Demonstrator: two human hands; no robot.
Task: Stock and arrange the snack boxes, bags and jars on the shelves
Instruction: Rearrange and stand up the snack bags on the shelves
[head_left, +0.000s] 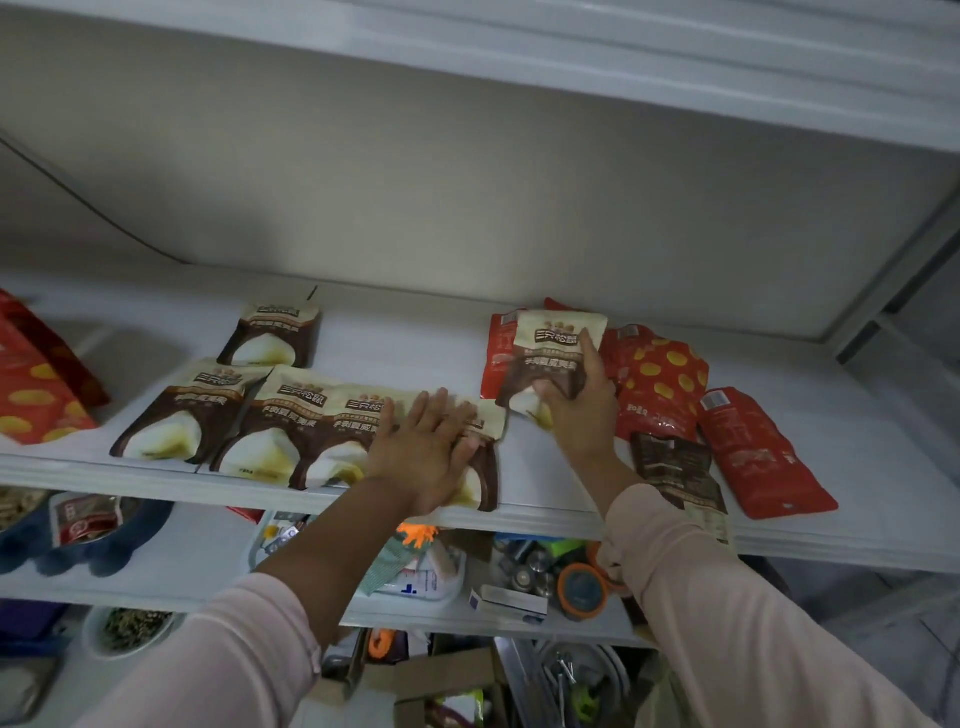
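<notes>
A left hand (426, 441) is lying flat, fingers spread, pressing on the rightmost bag (485, 486) of the front row (249, 436) of brown-and-cream snack bags. A right hand (576, 410) is gripping another brown-and-cream bag (558, 343) by its lower half, thumb across the print. It is holding the bag upright over the red bags (660, 395) toward the back right of the shelf (415, 338).

We are judging the shelf's front edge to be the weak spot. The front row is lying right at that edge, and the pressed bag is hanging partly over it. A push forward or a careless lift of the palm is likely to send it sliding to the cluttered lower shelf (171, 577). The dark bag (672, 465) near the front right is also overhanging the edge, just beside the right sleeve (701, 597), so a brush from the arm is risking a fall. The slick, overlapping packs are looking prone to shifting together.

We are finding much hidden. The left palm is covering most of the pressed bag's face, and the right forearm is masking part of the dark bag. We cannot tell whether the held bag is touching the red ones behind it. A red spotted bag (36, 400) is running off the picture at the shelf's left end, and the lower shelves are showing only dim, jumbled shapes.
</notes>
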